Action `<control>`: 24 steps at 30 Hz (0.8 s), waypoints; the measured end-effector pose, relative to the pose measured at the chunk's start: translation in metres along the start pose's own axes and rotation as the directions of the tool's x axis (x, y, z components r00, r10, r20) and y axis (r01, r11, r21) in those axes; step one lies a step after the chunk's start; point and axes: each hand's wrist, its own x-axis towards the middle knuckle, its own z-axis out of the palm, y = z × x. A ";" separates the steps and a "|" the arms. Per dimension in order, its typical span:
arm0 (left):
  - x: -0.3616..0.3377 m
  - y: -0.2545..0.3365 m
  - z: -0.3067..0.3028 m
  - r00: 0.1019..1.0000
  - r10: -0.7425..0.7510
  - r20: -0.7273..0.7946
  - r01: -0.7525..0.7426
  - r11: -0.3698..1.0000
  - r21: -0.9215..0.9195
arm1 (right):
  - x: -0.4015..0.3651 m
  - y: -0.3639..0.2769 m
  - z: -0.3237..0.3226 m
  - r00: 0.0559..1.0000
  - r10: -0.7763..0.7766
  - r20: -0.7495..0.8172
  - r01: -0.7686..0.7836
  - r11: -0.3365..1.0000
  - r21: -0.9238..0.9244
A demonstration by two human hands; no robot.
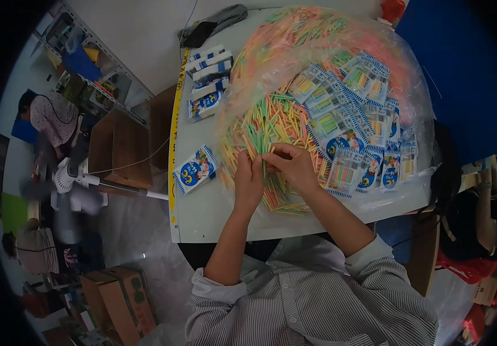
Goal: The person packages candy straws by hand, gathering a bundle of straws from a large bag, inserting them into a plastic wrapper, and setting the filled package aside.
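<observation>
A large heap of thin straw-like sticks (pixel 291 124) in green, yellow, orange and pink lies on clear plastic. At its near side, my left hand (pixel 249 180) is closed round a small bunch of mostly green sticks (pixel 261 141) pointing away from me. My right hand (pixel 294 168) meets it from the right, with thumb and forefinger pinched at the bunch; its fingertips partly hide what they grip. Right of my hands, many flat blue-and-white packets (pixel 340 124) of sticks lie overlapping on the heap. A single packet (pixel 195 170) rests on the table to the left.
Folded packets (pixel 208 78) stand in a row along the left side of the white table (pixel 214 222). A dark phone (pixel 200 34) lies on grey cloth behind them. A fan (pixel 66 176), cardboard boxes (pixel 120 303) and other people (pixel 55 115) are off to the left.
</observation>
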 end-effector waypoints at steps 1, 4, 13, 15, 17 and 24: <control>0.002 0.001 0.000 1.000 -0.005 -0.019 0.005 0.999 -0.044 | 0.002 0.000 -0.001 1.000 -0.017 -0.002 0.017 0.999 -0.037; 0.005 0.007 -0.003 0.978 -0.146 0.151 0.194 0.904 -0.382 | 0.006 -0.002 -0.005 0.998 -0.032 0.061 0.037 0.996 -0.079; 0.015 -0.003 -0.013 0.903 -0.242 0.355 0.410 0.730 -0.547 | 0.028 -0.011 -0.011 0.934 -0.047 0.354 0.268 0.745 -0.611; 0.018 -0.003 -0.020 0.889 -0.307 0.339 0.453 0.693 -0.561 | 0.056 -0.003 -0.016 0.914 -0.195 0.357 0.405 0.500 -0.765; 0.019 -0.004 -0.025 0.869 -0.373 0.324 0.494 0.656 -0.570 | 0.091 0.012 -0.019 0.861 -0.331 0.385 0.465 0.208 -0.860; 0.015 -0.010 -0.033 0.937 -0.248 0.246 0.348 0.605 -0.716 | 0.163 0.028 0.011 0.747 -0.565 0.350 0.420 -0.006 -0.908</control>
